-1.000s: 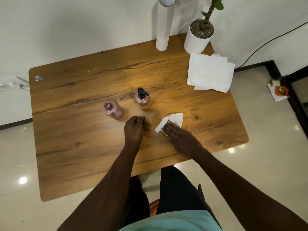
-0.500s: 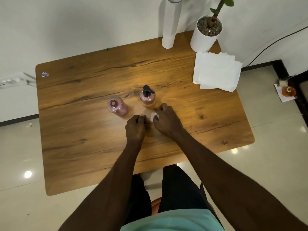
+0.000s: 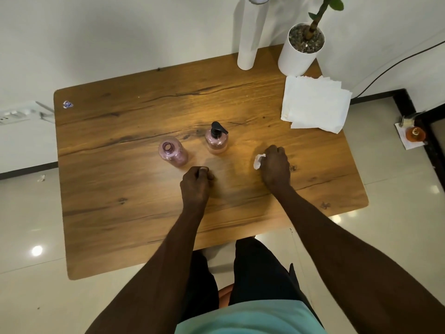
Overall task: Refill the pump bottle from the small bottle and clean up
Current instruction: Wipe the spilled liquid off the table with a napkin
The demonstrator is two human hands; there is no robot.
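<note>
On the wooden table (image 3: 120, 189), the pink pump bottle (image 3: 216, 142) with a black pump stands upright at the middle. The small pink bottle (image 3: 173, 154) stands to its left, uncapped, its mouth open. My left hand (image 3: 195, 185) is a closed fist resting on the table just in front of the two bottles; nothing shows inside it. My right hand (image 3: 275, 168) presses on the table to the right of the pump bottle, closed around a crumpled white tissue (image 3: 258, 161) that pokes out at its left side.
A stack of white napkins (image 3: 315, 104) lies at the back right of the table. Behind it stand a white plant pot (image 3: 297, 56) and a tall white paper roll (image 3: 250, 37). A small sticker (image 3: 68, 104) marks the back left corner.
My right hand bunched the flat tissue into a wad, swept it left up against my left hand, then slid it back to the right. My left fist stayed put.
</note>
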